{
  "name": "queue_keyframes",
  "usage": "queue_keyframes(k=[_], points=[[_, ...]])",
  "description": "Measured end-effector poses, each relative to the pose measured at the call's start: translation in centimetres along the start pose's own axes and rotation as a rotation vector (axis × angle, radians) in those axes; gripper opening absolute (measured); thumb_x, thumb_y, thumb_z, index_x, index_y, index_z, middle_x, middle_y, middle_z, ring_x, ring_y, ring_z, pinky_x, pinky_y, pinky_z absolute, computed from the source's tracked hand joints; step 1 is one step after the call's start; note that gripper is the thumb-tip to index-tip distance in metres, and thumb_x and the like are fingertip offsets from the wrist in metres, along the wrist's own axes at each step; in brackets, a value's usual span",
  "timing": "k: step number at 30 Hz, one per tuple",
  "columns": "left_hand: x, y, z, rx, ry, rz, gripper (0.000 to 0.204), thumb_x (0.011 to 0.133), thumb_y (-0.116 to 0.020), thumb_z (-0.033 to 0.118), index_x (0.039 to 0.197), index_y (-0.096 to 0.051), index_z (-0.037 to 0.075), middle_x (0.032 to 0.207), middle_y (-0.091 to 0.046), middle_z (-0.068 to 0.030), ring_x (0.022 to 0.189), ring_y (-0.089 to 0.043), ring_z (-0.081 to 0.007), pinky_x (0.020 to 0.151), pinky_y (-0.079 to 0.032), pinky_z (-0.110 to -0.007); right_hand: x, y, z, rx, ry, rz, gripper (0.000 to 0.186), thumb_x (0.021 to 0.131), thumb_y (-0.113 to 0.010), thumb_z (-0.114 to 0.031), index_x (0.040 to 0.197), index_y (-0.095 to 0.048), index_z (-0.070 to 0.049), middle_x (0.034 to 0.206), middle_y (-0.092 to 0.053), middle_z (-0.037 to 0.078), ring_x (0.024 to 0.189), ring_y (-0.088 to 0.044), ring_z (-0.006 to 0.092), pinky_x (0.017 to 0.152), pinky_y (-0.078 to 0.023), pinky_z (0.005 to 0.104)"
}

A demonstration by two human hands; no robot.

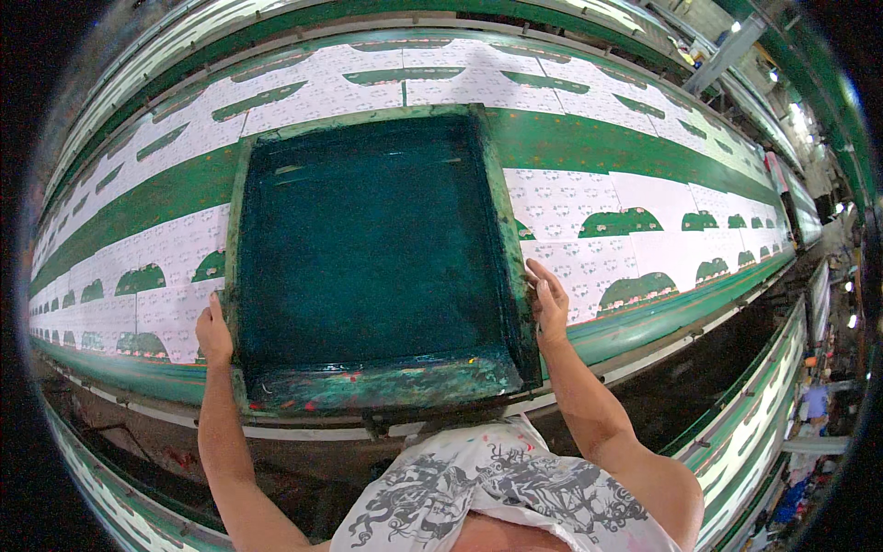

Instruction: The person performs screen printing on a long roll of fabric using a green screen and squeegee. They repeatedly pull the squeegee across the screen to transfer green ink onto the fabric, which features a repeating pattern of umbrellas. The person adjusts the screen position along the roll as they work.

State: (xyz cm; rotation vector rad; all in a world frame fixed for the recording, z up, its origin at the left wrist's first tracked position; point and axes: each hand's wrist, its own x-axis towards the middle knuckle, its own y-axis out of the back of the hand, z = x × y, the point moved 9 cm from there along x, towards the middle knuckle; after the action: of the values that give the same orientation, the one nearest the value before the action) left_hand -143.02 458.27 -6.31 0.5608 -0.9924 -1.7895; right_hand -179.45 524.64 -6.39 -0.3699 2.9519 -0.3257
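Observation:
A large screen printing frame (363, 258), filled with dark teal mesh and ink-stained along its near edge, is held over a long green table (644, 147). My left hand (214, 331) grips the frame's left side with its fingers wrapped at the edge. My right hand (547, 304) holds the right side, fingers curled at the edge. Cut white fabric pieces (563, 276) printed with small motifs lie in rows on the table, with curved green gaps between them. The fabric directly under the frame is hidden.
A metal rail (694, 331) runs along the table's near edge. Other long tables with pale pieces stand beyond it (147, 55) and behind me at the lower right (736, 423). A grey post (731, 46) rises at the upper right, near hanging lights and clutter.

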Motion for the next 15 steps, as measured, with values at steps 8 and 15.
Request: queue_keyframes(k=[8,15], points=[[2.4,-2.2,-2.4,-0.370,-0.075,-0.154,0.075,0.117,-0.047,0.057,0.119,-0.077,-0.012,0.108,-0.079,-0.0182,0.097,-0.069,-0.0279,0.091,-0.052,-0.042,-0.6,-2.5,-3.5,0.177,0.050,-0.152,0.061,0.114,-0.061,-0.041,0.159,-0.055,-0.001,0.136,-0.073,0.017,0.119,-0.071,0.0230,0.105,-0.056,0.0387],[2.1,-2.1,-0.2,-0.677,0.248,-0.303,0.083,0.108,-0.053,0.074,0.110,-0.082,-0.004,0.093,-0.078,-0.0090,0.081,-0.071,-0.0228,0.080,-0.058,-0.036,1.2,-1.8,-8.9,0.060,0.202,-0.183,0.060,0.114,-0.059,-0.038,0.161,-0.053,0.000,0.141,-0.070,0.015,0.126,-0.067,0.0222,0.109,-0.054,0.0389]])
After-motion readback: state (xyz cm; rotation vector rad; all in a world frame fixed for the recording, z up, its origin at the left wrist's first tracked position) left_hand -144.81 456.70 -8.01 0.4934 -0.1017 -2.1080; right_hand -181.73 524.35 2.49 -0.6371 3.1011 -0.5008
